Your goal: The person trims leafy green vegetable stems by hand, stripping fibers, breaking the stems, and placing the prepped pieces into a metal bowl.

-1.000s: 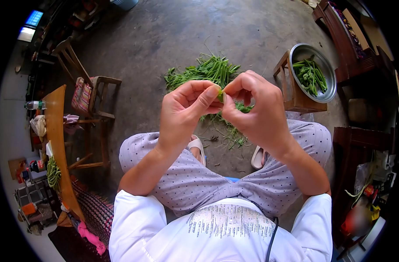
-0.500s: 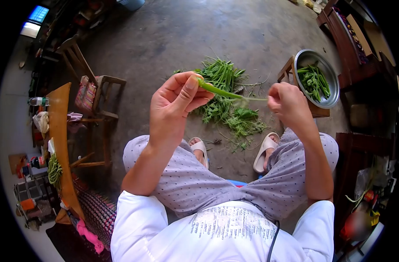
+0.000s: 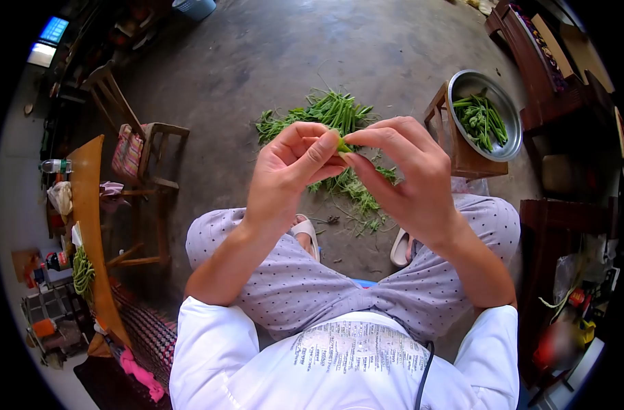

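A short green stem is pinched between the thumb and fingers of my left hand. My right hand meets it from the other side, thumb and forefinger at the stem's end. Most of the stem is hidden by the fingers. Beyond and below the hands, a pile of leafy green stalks lies on the floor, with loose trimmings nearer my feet. More green stems rest in a metal basin at the right.
The basin sits on a wooden stool. A wooden chair stands at the left, beside a table edge with a bottle and a green bundle. A blue basket is at the top.
My right hand, which was out to the right pulling a thin strand from the stem half a second ago, has come back to the stem at my left hand.
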`<state>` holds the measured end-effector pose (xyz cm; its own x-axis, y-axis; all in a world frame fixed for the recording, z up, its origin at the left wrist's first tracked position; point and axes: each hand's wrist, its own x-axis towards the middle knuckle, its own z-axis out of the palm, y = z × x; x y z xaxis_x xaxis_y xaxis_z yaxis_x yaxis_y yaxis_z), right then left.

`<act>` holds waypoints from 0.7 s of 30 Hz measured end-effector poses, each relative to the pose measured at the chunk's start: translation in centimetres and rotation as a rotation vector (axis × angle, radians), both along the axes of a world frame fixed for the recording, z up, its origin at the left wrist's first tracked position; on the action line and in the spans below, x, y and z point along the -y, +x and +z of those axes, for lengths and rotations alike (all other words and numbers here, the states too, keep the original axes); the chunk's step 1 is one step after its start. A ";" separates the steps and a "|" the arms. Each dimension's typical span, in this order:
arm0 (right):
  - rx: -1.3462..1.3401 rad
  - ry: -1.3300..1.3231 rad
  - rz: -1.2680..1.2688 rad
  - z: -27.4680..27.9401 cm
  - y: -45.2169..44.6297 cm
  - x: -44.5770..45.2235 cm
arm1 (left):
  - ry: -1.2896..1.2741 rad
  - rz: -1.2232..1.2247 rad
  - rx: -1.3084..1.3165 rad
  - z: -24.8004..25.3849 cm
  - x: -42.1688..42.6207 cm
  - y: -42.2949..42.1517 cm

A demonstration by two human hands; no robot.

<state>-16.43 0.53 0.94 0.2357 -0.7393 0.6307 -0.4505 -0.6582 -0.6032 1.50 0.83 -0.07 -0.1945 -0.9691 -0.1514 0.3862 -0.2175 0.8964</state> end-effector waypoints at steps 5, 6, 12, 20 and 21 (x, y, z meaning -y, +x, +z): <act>-0.014 0.006 -0.018 -0.4 -0.2 0.1 | 0.003 -0.010 0.016 -0.1 -0.1 -0.3; -0.007 0.038 -0.038 -0.3 -0.3 0.0 | 0.005 -0.009 0.018 0.0 -0.2 -0.3; 0.266 0.422 -0.030 0.2 -1.8 0.8 | -0.038 -0.003 0.029 0.3 0.1 0.3; 0.120 0.208 0.054 0.8 -1.1 -0.3 | -0.180 -0.015 0.075 0.6 0.0 0.0; 0.081 0.160 0.019 0.6 -1.0 -0.4 | -0.212 -0.016 0.076 0.5 0.0 -0.2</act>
